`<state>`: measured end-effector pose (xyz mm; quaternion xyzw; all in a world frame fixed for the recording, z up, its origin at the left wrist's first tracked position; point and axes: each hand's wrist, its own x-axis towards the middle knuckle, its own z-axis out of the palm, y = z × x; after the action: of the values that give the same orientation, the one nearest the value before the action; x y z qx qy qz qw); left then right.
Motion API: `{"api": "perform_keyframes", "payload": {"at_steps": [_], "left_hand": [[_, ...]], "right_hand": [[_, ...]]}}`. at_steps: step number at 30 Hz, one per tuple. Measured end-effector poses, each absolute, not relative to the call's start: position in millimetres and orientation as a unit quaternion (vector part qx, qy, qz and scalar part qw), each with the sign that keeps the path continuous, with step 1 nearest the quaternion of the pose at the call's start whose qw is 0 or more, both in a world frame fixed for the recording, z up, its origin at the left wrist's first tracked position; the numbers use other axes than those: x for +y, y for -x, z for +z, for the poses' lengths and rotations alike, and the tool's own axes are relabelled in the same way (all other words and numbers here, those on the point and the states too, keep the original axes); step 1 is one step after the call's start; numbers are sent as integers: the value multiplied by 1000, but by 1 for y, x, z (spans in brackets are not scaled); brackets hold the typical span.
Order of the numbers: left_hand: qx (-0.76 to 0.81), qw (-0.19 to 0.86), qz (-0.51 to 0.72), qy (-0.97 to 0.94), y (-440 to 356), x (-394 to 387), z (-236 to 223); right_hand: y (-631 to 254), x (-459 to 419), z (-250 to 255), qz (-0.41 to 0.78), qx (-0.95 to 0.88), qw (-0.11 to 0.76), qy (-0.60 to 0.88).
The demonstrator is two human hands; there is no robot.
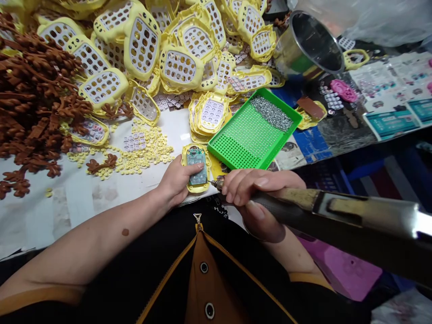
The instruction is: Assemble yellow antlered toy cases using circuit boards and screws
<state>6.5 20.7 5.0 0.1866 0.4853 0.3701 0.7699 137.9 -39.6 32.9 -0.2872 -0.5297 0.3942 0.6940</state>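
My left hand (178, 180) grips a yellow plastic toy shell (197, 188) at the table's front edge, its thumb pressed on the green circuit board (196, 163) inside. My right hand (259, 193) is wrapped round a long dark electric screwdriver (290, 211), held nearly level. The tool's tip points left at the lower right corner of the board; whether it touches a screw I cannot make out. Just beyond the hands lies a green perforated tray (236, 144) with a heap of small silver screws (272, 112) at its far end.
A small stack of yellow shells (209, 112) stands left of the tray. Behind it rises a large pile of yellow shells (182, 65). Brown plastic parts (37, 99) heap at left, beside small yellow pieces (148, 153). A metal pot (313, 42) stands at back right.
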Motion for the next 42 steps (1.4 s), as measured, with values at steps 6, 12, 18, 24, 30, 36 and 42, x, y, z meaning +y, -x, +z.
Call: {"api": "perform_keyframes", "payload": {"at_steps": [6, 12, 18, 24, 30, 36, 42], "left_hand": [[491, 767, 374, -177, -6, 21, 4], [488, 767, 377, -179, -7, 21, 2], [490, 761, 382, -188, -8, 19, 3], [486, 759, 383, -203, -7, 18, 2], [488, 758, 379, -211, -7, 18, 2], [489, 757, 381, -204, -7, 18, 0], [484, 758, 382, -211, -7, 18, 1]], "right_hand": [[-138, -42, 35, 395, -531, 692, 287], [-138, -45, 35, 387, -540, 678, 314], [-138, -44, 32, 400, -539, 677, 301], [-137, -41, 34, 422, -529, 671, 305], [-137, -43, 32, 427, -526, 665, 315], [-136, -45, 34, 404, -541, 661, 328], [-134, -41, 34, 425, -534, 654, 326]]}}
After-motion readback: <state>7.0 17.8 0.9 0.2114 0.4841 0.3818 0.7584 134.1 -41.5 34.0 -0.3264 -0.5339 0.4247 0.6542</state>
